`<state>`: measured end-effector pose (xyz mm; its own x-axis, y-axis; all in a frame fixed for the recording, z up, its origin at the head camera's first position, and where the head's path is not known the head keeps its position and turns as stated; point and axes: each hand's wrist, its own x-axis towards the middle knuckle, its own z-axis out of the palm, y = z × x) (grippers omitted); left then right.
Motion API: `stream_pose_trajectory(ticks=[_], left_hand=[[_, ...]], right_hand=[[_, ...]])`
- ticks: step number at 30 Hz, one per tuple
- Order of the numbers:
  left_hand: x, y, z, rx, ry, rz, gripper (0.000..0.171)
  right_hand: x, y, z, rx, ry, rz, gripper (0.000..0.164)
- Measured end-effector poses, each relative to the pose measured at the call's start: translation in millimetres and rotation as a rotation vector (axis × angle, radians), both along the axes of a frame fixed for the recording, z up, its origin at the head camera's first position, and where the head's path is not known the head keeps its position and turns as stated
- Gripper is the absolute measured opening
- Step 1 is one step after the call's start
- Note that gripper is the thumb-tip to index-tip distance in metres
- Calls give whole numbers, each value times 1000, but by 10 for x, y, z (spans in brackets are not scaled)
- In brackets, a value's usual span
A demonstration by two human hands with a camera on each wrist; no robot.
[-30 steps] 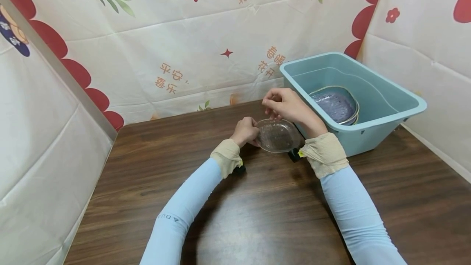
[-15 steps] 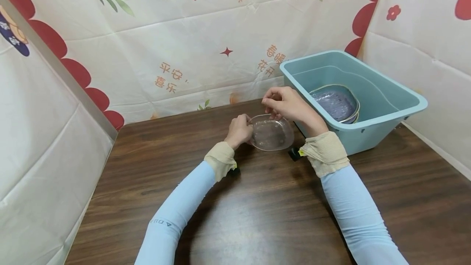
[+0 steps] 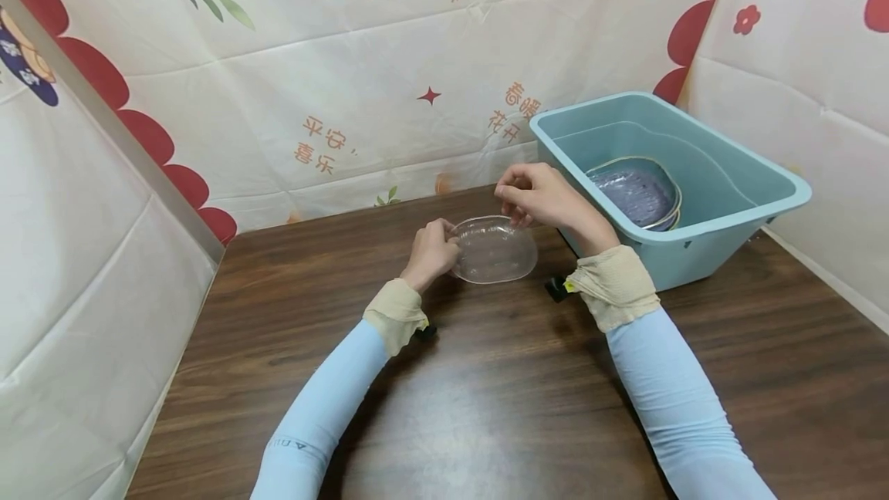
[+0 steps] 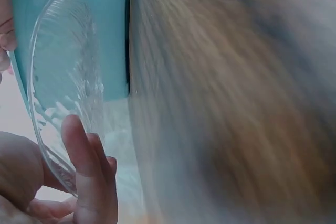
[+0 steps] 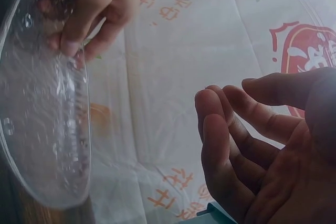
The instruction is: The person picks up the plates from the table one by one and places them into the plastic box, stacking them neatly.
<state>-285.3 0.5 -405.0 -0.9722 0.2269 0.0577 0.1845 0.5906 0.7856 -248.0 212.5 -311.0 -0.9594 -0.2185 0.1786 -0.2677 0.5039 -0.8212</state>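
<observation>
A clear plastic oval dish with a ribbed, shiny wall is held by its left end in my left hand. In the left wrist view, the thumb and fingers pinch the rim of the tilted dish, which seems raised off the table. My right hand hovers above the dish's far right edge, fingers loosely curled with nothing between them. The right wrist view has a gap between this hand and the dish.
A blue plastic tub stands at the right, behind my right forearm. Inside it lie stacked purplish-blue dishes with pale rims. The brown wood-grain table meets a printed white cloth at the back.
My left hand has drawn the clear dish to the left, away from the tub, and more of the dish shows clear of my right hand. The right hand has stayed almost still.
</observation>
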Motion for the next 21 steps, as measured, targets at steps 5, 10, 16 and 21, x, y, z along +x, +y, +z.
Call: stream_pose_trajectory(ticks=[5, 10, 16, 21], left_hand=[[52, -161, -21, 18, 2, 34, 23], [87, -332, -57, 58, 1, 64, 20], [83, -474, -65, 93, -7, 88, 18], [63, -567, -35, 99, -4, 111, 18]], right_hand=[[-26, 2, -15, -1, -4, 4, 16], [-48, -2, -46, 22, -2, 12, 17], [-69, 8, -79, 66, -19, 12, 18], [-94, 10, -112, 89, -53, 14, 19]])
